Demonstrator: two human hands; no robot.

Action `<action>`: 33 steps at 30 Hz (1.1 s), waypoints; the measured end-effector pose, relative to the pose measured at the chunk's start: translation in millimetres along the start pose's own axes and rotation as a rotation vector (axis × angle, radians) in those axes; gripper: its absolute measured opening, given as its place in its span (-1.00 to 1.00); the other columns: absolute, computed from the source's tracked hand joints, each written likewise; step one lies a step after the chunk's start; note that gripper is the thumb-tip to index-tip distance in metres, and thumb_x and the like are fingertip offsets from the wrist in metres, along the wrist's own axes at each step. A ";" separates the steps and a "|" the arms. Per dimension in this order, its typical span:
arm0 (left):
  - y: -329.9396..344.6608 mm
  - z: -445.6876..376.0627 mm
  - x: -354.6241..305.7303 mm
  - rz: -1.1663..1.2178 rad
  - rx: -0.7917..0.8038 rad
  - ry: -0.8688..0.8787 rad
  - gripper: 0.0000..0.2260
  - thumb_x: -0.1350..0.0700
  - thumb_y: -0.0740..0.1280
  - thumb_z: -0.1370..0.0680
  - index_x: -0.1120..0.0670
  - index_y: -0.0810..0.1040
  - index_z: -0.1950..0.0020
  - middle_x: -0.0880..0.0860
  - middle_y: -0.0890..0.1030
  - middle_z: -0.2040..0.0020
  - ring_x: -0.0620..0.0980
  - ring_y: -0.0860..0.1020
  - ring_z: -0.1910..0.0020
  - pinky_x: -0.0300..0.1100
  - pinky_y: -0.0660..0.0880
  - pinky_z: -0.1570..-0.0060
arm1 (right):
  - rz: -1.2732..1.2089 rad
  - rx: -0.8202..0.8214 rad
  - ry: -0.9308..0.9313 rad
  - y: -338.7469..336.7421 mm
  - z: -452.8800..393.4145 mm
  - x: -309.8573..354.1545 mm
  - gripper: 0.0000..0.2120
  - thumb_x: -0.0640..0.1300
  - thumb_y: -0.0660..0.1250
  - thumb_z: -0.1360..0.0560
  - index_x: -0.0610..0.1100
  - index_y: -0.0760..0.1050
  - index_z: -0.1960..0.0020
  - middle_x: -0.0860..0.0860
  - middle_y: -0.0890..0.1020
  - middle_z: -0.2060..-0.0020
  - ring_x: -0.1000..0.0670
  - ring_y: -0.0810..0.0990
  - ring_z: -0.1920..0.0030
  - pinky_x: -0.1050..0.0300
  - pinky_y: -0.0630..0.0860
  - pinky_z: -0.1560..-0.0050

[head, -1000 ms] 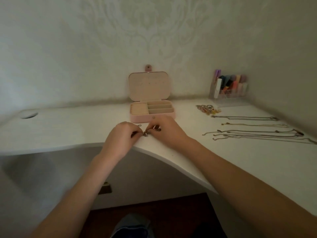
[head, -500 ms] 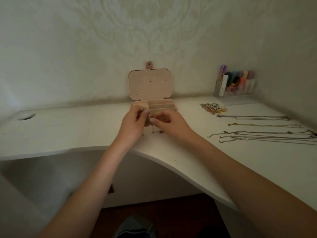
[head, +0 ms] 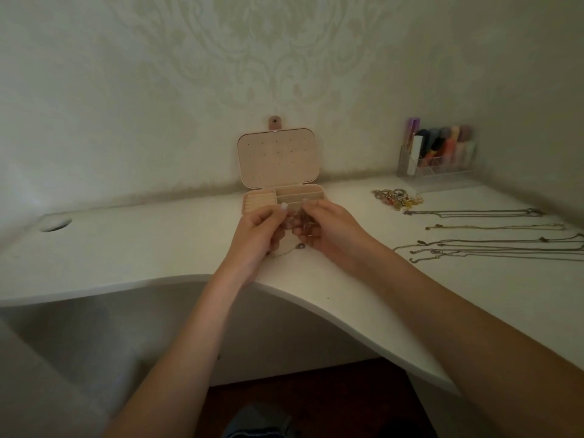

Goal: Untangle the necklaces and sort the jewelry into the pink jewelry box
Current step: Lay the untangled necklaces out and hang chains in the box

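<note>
The pink jewelry box point(head: 278, 159) stands open at the back of the white desk, its lid upright against the wall, ring rolls on the left and compartments on the right. Just in front of it my left hand point(head: 257, 233) and my right hand point(head: 330, 232) are raised above the desk, fingertips close together, pinching a small chain piece point(head: 297, 221) between them. Part of that chain hangs down to the desk by a small pendant point(head: 300, 246). Several straightened necklaces point(head: 493, 245) lie side by side at the right.
A heap of rings and small jewelry point(head: 396, 197) lies right of the box. A clear organizer point(head: 437, 159) with coloured items stands at the back right corner. A cable hole point(head: 57, 223) is at the far left. The desk edge point(head: 316, 298) curves inward below my wrists.
Both hands have lifted off the desk edge and moved back toward the box, carrying the small chain up with them. The view has tilted slightly.
</note>
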State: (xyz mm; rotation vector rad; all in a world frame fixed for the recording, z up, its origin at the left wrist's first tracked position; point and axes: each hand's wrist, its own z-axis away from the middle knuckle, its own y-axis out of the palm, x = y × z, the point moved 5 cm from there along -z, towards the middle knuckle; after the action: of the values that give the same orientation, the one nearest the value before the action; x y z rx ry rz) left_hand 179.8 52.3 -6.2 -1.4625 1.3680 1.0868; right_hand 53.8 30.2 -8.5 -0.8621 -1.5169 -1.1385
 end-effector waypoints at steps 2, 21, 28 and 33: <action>1.8 1.9 -1.9 -0.034 0.028 0.024 -0.83 0.15 0.30 -0.56 0.05 0.63 0.20 -0.05 0.52 0.40 -0.15 0.33 0.44 -0.34 0.22 0.49 | -0.090 -0.019 0.053 -0.9 0.5 -0.3 -0.78 -0.13 0.14 -0.63 -0.15 0.44 0.15 -0.06 0.51 0.35 0.05 0.43 0.39 0.22 0.37 0.32; -9.9 1.0 6.1 -0.009 -0.194 -0.014 -0.78 0.20 0.11 -0.63 0.09 0.43 0.19 -0.06 0.38 0.55 -0.13 0.26 0.59 -0.31 0.17 0.60 | -0.281 -0.004 0.157 -23.1 -2.3 9.0 -0.58 0.10 0.22 -0.56 -0.05 0.21 0.38 0.06 0.31 0.52 0.11 0.20 0.55 0.27 0.09 0.52; -11.3 1.7 7.1 0.006 -0.280 -0.021 -0.79 0.17 0.01 -0.67 0.08 0.33 0.12 -0.01 0.57 0.37 -0.12 0.46 0.50 -0.28 0.25 0.59 | 0.061 0.103 0.202 -17.8 5.8 8.7 -0.76 0.01 0.29 -0.55 0.00 0.31 0.22 0.12 0.12 0.57 0.14 0.05 0.59 0.27 -0.06 0.56; -12.0 0.3 7.6 0.072 -0.278 -0.083 -0.74 0.15 0.00 -0.67 0.08 0.40 0.13 0.06 0.61 0.17 -0.06 0.55 0.33 -0.36 0.37 0.51 | 0.278 0.041 0.149 -19.4 9.0 8.3 -0.85 -0.02 0.36 -0.51 -0.09 0.50 0.14 0.11 0.16 0.56 0.14 0.09 0.58 0.27 -0.01 0.56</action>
State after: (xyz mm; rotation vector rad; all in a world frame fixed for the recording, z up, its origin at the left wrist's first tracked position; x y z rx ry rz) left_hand 192.0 51.1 -13.5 -1.5537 1.2567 1.4140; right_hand 31.2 32.7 -5.3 -0.9079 -1.2507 -0.9428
